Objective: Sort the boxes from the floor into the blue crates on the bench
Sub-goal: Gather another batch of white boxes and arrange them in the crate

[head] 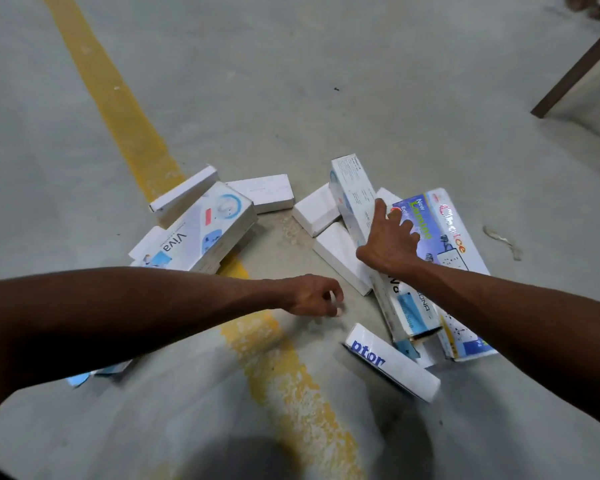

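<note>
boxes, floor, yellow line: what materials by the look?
Boxes, e.g. the Viva box: printed paperboard, likely, with sharp folded edges and a slight sheen; the plain white box looks matte. Floor: smooth grey concrete, probably sealed, with a faint sheen and scuffs. Yellow line: paint, worn and patchy nearer the camera.

Two bare forearms are showing from the lower corners, no sleeves, watches or bands covering them as far as the frame's edges. The left hand (314,295) is showing short pale fingernails at its fingertips. The right hand (390,239) is wearing no glove or ring, its knuckles and tendons standing out.
</note>
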Demonstrator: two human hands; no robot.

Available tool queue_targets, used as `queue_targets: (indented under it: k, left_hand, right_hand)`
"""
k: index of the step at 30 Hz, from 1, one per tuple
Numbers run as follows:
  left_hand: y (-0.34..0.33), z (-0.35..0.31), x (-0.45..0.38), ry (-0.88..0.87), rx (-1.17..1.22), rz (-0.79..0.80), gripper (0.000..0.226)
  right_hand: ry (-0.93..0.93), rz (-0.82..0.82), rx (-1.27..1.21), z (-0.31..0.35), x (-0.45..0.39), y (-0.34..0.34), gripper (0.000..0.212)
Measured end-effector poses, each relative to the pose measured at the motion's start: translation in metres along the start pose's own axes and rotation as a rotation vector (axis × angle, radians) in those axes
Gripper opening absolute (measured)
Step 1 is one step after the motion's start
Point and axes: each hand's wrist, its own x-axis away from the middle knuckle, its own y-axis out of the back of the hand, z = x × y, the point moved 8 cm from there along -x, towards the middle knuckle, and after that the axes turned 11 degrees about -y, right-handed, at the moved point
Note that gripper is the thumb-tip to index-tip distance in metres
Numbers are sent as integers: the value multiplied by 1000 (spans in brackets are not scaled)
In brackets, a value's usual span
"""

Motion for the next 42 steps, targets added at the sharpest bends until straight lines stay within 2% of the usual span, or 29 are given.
queue_targets:
  k: [3, 5, 8, 12, 14, 15, 17, 20, 22, 24, 26, 27, 29, 31, 33, 34, 36, 38, 39, 40, 42]
  left_hand:
    - [6, 11, 12, 26, 154, -42, 41]
    - [15, 21, 24, 50, 249, -99, 39]
    - [39, 36, 44, 136, 489, -332, 38]
    - [56, 48, 78, 267, 912, -637, 57]
    - [58, 57, 92, 264, 963, -691, 62]
    - [59, 64, 96, 233, 922, -727, 57]
    - [66, 80, 103, 166, 654, -815, 54]
    - [71, 78, 106, 53, 14, -896, 88]
    - [64, 54, 97, -74, -235, -757, 77]
    - [41, 33, 81, -241, -241, -465, 55]
    - [15, 17, 72, -326, -234, -229, 48]
    - [6, 13, 69, -341, -245, -186, 49]
    - [-2, 9, 64, -341, -235, -181, 57]
    - [-8, 14, 58, -303, -212, -137, 69]
    - [-14, 20, 52, -285, -315, -40, 78]
    - [-17, 24, 49, -269, -410, 5, 77]
    - [-22, 28, 47, -235, -614, 81, 64]
    - [-27, 27, 47, -211, -688, 127, 52]
    - [-28, 26, 47, -189, -672, 134, 48]
    - [-28, 26, 46, -165, -628, 130, 46]
    - [-28, 26, 43, -108, -503, 110, 45]
  right_hand:
    - [46, -48, -63, 7, -2, 12, 91]
    - [118, -148, -115, 23, 2, 39, 88]
    - [132, -173, -370, 56, 15, 73, 88]
    - [51, 136, -816, 88, 43, 41, 89]
    - [52, 338, -830, 91, 63, 3, 78]
    - [61, 447, -794, 91, 76, -16, 77]
    - [64, 608, -716, 83, 97, -53, 79]
    - [3, 737, -624, 62, 124, -98, 89]
    - [-2, 744, -543, 51, 131, -116, 99]
    - [65, 747, -471, 51, 133, -123, 103]
    - [174, 764, -385, 58, 136, -125, 84]
    - [212, 779, -337, 61, 138, -124, 69]
    - [289, 765, -190, 59, 137, -117, 54]
    - [407, 667, -38, 49, 130, -100, 50]
    - [457, 487, 39, 27, 115, -79, 48]
    - [459, 383, 83, 14, 108, -72, 52]
    - [422, 269, 210, -14, 99, -66, 80]
    - [357, 299, 329, -41, 96, -73, 110]
    - [322, 341, 359, -51, 96, -78, 118]
    - [293, 370, 359, -60, 94, -82, 119]
    - [250, 390, 300, -68, 91, -85, 100]
